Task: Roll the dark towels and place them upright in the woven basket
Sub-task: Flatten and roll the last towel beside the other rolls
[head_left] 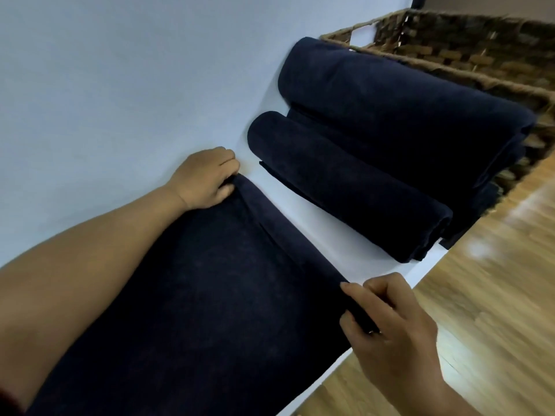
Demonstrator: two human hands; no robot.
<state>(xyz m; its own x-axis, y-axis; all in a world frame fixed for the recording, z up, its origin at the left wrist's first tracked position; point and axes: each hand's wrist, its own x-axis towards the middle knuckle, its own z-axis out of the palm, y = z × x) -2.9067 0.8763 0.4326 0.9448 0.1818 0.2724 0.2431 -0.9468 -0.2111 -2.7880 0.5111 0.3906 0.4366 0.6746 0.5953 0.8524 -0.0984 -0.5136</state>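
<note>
A dark navy towel (210,295) lies flat on the white table (105,100), its far edge turned over into a thin roll. My left hand (207,178) grips the left end of that roll. At the right end, my right hand (387,319) pinches the roll between thumb and fingers. Beyond it lies a rolled dark towel (345,187) on its side. A larger rolled or folded dark towel (405,112) rests behind that, against the woven basket (450,64) at the top right. I see no towel inside the basket.
The table's right edge runs diagonally from lower middle to upper right, with wooden floor (480,295) beyond it. The basket stands past that edge. Bare white table surface stretches to the left.
</note>
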